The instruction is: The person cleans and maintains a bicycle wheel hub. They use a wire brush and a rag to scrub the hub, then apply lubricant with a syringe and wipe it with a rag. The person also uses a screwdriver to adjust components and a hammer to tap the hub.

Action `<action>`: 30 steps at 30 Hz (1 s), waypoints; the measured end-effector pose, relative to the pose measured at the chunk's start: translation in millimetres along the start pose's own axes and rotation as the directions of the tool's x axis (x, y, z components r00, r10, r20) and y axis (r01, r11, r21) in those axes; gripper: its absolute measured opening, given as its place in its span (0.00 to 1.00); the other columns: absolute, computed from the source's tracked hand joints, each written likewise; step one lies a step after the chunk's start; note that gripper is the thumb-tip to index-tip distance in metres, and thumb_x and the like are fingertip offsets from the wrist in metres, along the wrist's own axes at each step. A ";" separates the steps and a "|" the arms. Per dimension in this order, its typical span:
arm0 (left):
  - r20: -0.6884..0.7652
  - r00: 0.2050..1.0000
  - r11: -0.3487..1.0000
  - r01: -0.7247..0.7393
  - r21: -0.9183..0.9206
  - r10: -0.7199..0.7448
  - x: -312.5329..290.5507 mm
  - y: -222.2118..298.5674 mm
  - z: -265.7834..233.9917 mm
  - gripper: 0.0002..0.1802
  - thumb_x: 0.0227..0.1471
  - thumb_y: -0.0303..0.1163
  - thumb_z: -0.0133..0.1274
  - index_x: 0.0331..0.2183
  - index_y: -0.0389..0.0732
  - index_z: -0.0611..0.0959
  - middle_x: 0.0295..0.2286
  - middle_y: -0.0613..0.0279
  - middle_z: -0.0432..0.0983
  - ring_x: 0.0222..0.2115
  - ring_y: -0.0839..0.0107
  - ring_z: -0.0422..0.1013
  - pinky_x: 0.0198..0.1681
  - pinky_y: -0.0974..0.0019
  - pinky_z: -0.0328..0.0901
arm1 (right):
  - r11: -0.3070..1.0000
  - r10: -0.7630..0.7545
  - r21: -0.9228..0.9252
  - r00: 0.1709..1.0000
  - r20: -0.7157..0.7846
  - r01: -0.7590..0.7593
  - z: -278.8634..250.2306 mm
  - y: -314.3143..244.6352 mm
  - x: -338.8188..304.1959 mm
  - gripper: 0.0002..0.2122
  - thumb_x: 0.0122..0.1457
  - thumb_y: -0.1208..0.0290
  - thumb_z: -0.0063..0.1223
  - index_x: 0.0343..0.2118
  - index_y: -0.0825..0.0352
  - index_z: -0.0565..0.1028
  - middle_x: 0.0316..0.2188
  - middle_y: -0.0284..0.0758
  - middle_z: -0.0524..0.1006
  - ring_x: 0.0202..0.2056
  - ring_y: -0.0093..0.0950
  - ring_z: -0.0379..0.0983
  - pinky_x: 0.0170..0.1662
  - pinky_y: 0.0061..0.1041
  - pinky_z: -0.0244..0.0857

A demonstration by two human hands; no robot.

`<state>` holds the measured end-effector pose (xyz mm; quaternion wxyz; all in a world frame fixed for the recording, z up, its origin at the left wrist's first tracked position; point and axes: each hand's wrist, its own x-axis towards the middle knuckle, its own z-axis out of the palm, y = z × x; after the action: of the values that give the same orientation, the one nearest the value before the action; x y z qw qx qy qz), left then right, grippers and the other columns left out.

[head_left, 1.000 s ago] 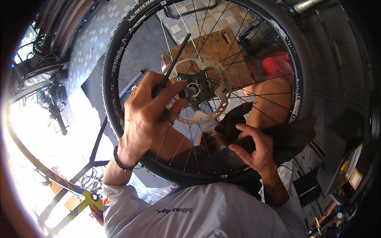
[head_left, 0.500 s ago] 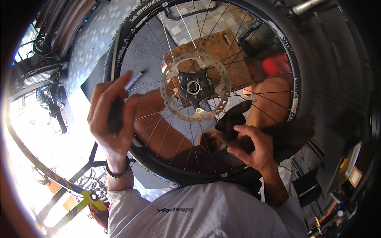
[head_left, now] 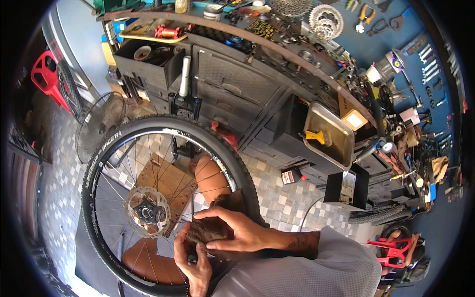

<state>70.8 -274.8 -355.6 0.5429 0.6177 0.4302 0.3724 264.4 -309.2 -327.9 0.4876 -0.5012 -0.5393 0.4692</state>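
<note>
A bicycle wheel with a black knobby tyre stands in front of me, leaning between my bare legs. Its silver brake rotor faces up toward me, bolted around a dark hub. My right hand grips a bunched dark brown cloth over the wheel's near right side. Pressed against the same cloth from below, my left hand has its fingers closed on it. A small dark object shows in the left palm; its kind is hidden.
Behind the wheel lies a worn wooden board, near a standing fan. A cluttered workbench curves across the back. On its right side a metal tray holds a yellow-handled brush. Another person is at far right.
My view has swung right, bringing in the workbench. The left hand has come down from beside the rotor and met the right hand at the cloth, now bunched between both.
</note>
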 end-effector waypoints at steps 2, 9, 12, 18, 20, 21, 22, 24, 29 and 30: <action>0.038 0.995 0.996 0.089 0.012 -0.090 -1.2 -6.1 -8.8 0.25 0.67 0.35 0.55 0.59 0.30 0.75 0.40 0.55 0.80 0.40 0.67 0.78 0.48 0.63 0.73 | 0.960 0.059 -0.276 0.998 0.028 -0.049 -12.4 6.2 -6.3 0.23 0.63 0.64 0.67 0.58 0.66 0.75 0.47 0.43 0.79 0.48 0.42 0.80 0.53 0.38 0.74; -0.011 0.986 0.979 0.163 -0.124 -0.166 -9.8 -12.2 -20.7 0.27 0.65 0.45 0.57 0.54 0.32 0.78 0.27 0.58 0.80 0.29 0.70 0.79 0.29 0.71 0.69 | 0.627 0.187 -0.715 0.951 -0.246 -0.308 -49.2 21.3 -35.0 0.14 0.63 0.69 0.62 0.51 0.63 0.80 0.51 0.44 0.74 0.42 0.47 0.81 0.45 0.45 0.76; 0.071 0.991 0.992 0.121 -0.045 -0.118 -10.1 -16.3 -14.3 0.28 0.63 0.46 0.59 0.54 0.33 0.77 0.31 0.61 0.76 0.30 0.72 0.73 0.37 0.67 0.68 | 0.537 0.037 -0.789 0.943 -0.330 -0.297 -73.7 13.6 -34.7 0.24 0.64 0.57 0.64 0.60 0.62 0.75 0.59 0.49 0.70 0.55 0.50 0.74 0.57 0.46 0.70; 0.412 0.900 0.913 -0.281 0.296 0.143 -12.3 -13.3 15.2 0.41 0.41 0.21 0.71 0.59 0.38 0.76 0.41 0.51 0.71 0.40 0.54 0.71 0.46 0.55 0.69 | 0.662 -0.360 -0.727 0.774 -0.521 -0.182 -179.1 -52.8 -18.6 0.15 0.64 0.65 0.65 0.51 0.63 0.79 0.45 0.41 0.80 0.44 0.37 0.81 0.45 0.34 0.77; 0.509 0.839 0.836 -0.411 0.364 0.192 -13.7 -4.4 24.3 0.44 0.43 0.25 0.72 0.62 0.40 0.75 0.46 0.50 0.72 0.46 0.50 0.71 0.52 0.49 0.67 | 0.472 -0.573 -0.845 0.640 -0.511 -0.252 -232.1 -86.6 -15.6 0.10 0.64 0.68 0.63 0.46 0.64 0.81 0.38 0.41 0.81 0.36 0.39 0.82 0.40 0.35 0.76; 0.551 0.801 0.790 -0.488 0.372 0.235 -12.8 0.0 28.6 0.46 0.43 0.28 0.73 0.64 0.40 0.74 0.48 0.49 0.72 0.48 0.49 0.70 0.54 0.47 0.66 | 0.387 -0.619 -0.853 0.588 -0.521 -0.350 -260.5 -103.3 -14.7 0.10 0.64 0.69 0.62 0.47 0.64 0.81 0.39 0.42 0.82 0.37 0.40 0.82 0.41 0.37 0.76; 0.580 0.784 0.767 -0.508 0.392 0.223 -10.9 4.2 32.3 0.47 0.44 0.30 0.73 0.65 0.41 0.73 0.49 0.50 0.72 0.49 0.49 0.70 0.54 0.47 0.65 | 0.285 -0.672 -0.852 0.543 -0.504 -0.438 -287.7 -117.7 -16.4 0.10 0.64 0.70 0.61 0.48 0.63 0.82 0.40 0.42 0.83 0.37 0.41 0.82 0.42 0.39 0.76; 0.637 0.736 0.725 -0.565 0.394 0.228 -4.5 8.6 40.5 0.48 0.47 0.35 0.72 0.67 0.41 0.71 0.53 0.51 0.72 0.50 0.50 0.70 0.55 0.47 0.64 | 0.252 -0.686 -0.773 0.456 -0.567 -0.583 -343.2 -141.8 -23.8 0.11 0.65 0.71 0.58 0.48 0.61 0.83 0.44 0.41 0.84 0.42 0.44 0.83 0.47 0.43 0.75; 0.698 0.688 0.590 -0.653 0.475 0.199 11.7 -3.5 56.9 0.50 0.47 0.37 0.70 0.69 0.40 0.68 0.57 0.50 0.70 0.56 0.50 0.68 0.61 0.47 0.61 | 0.146 -0.615 -0.665 0.459 -0.641 -0.733 -479.7 -170.6 -41.9 0.14 0.63 0.75 0.52 0.49 0.59 0.83 0.45 0.43 0.85 0.48 0.45 0.82 0.51 0.43 0.75; 0.720 0.676 0.575 -0.655 0.491 0.155 12.6 -7.5 58.0 0.50 0.47 0.37 0.70 0.69 0.39 0.67 0.58 0.49 0.70 0.57 0.50 0.67 0.62 0.47 0.61 | 0.096 -0.564 -0.663 0.508 -0.651 -0.743 -503.0 -170.6 -42.7 0.14 0.63 0.75 0.53 0.49 0.59 0.83 0.45 0.43 0.85 0.48 0.46 0.82 0.51 0.44 0.75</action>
<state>128.0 -283.0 -370.8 0.2543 0.9478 0.1769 0.0756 752.3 -352.9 -118.3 0.1625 -0.8768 -0.3337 -0.3056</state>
